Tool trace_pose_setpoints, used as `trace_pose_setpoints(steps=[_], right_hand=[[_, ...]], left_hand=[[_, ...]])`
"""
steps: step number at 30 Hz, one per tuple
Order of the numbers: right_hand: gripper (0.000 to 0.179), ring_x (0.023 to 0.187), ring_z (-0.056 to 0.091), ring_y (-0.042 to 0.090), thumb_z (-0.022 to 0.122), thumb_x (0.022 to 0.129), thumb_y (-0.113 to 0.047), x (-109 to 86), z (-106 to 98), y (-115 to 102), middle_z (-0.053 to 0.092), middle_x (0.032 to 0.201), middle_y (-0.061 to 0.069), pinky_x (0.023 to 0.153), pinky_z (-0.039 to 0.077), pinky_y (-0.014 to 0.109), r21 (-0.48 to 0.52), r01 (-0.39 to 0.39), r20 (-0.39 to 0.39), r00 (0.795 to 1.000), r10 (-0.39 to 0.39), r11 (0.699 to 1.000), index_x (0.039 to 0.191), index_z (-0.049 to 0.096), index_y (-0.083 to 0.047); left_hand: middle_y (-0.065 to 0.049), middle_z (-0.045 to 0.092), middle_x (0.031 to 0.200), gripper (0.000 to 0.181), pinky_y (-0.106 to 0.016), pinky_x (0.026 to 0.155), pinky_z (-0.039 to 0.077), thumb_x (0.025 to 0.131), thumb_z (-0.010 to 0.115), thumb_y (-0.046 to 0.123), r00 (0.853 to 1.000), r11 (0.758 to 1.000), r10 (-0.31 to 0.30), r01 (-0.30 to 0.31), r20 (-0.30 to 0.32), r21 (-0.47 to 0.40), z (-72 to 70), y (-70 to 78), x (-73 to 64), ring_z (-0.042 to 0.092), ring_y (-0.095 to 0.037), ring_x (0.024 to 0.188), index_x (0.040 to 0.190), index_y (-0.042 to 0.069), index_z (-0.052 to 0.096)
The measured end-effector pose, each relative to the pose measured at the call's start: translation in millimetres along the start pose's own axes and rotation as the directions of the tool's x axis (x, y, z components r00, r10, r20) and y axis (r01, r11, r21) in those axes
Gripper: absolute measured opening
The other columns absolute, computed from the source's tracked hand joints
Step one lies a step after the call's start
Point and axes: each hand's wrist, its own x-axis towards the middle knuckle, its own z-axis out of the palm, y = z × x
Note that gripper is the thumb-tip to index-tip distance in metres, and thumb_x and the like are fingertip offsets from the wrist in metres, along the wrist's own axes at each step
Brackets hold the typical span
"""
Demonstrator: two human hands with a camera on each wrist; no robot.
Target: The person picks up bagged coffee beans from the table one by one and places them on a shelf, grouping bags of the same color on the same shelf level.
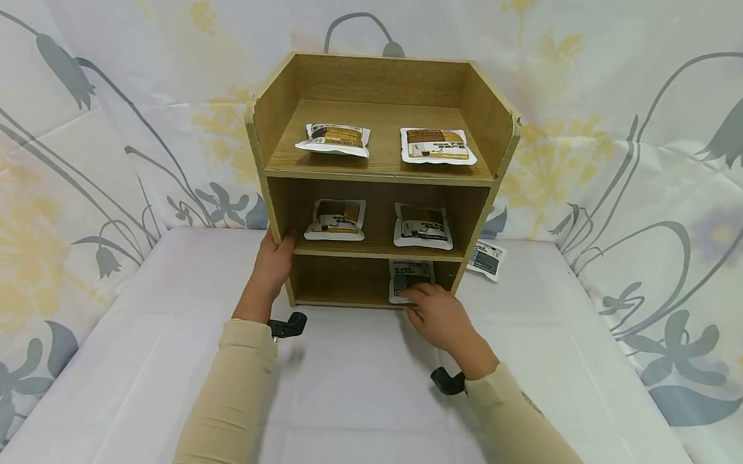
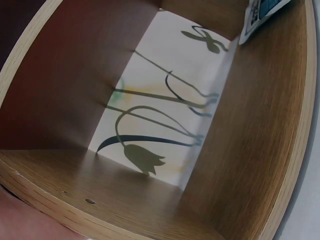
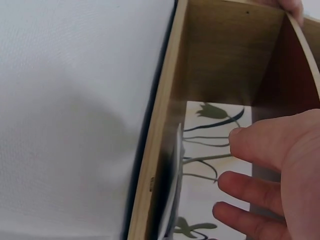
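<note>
A small three-tier wooden shelf (image 1: 379, 178) stands on the white-covered table. My left hand (image 1: 274, 259) grips its left side panel, the thumb over the front edge near the middle board. In the right wrist view, part of that hand (image 3: 294, 7) shows at the shelf's edge. My right hand (image 1: 439, 316) is at the front of the bottom tier, fingers extended and spread over a white packet with a dark label (image 1: 409, 278). The right wrist view shows this packet (image 3: 173, 187) lying flat on the bottom board, apart from the fingers (image 3: 252, 192).
Two packets with brown and yellow labels, left (image 1: 334, 139) and right (image 1: 437, 147), lie on the top tier. The middle tier holds a left packet (image 1: 336, 220) and a right packet (image 1: 423, 226). Another packet (image 1: 486, 259) lies on the table (image 1: 353, 395) beside the shelf's right side.
</note>
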Motion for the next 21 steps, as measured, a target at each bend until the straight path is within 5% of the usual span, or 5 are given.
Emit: trace_pose_setpoints(steps=[8, 21], right_hand=[[0.028, 0.102, 0.066, 0.030, 0.069, 0.089, -0.022, -7.5, -10, -2, 0.071, 0.109, 0.008, 0.087, 0.053, 0.046, 0.041, -0.015, -0.013, 1.000, 0.015, 0.999, 0.116, 0.070, -0.013], [0.006, 0.079, 0.067, 0.017, 0.067, 0.089, -0.019, -17.8, -15, 10, 0.071, 0.088, -0.001, 0.068, 0.053, 0.035, 0.108, -0.085, -0.005, 0.996, 0.086, 0.991, 0.092, 0.070, -0.015]], left_hand=[[-0.017, 0.039, 0.147, 0.052, -0.052, 0.115, 0.027, 0.102, 0.037, 0.038, 1.000, 1.000, 0.004, -0.004, -0.002, 0.001, 0.6, 0.8, -1.0, 0.039, -0.032, 0.133, 0.150, 0.019, 0.028], [-0.018, 0.040, 0.146, 0.052, -0.051, 0.114, 0.029, 0.102, 0.037, 0.038, 1.000, 1.000, -0.002, 0.002, -0.007, -0.001, 1.0, 0.9, -1.2, 0.041, -0.033, 0.131, 0.150, 0.019, 0.028]])
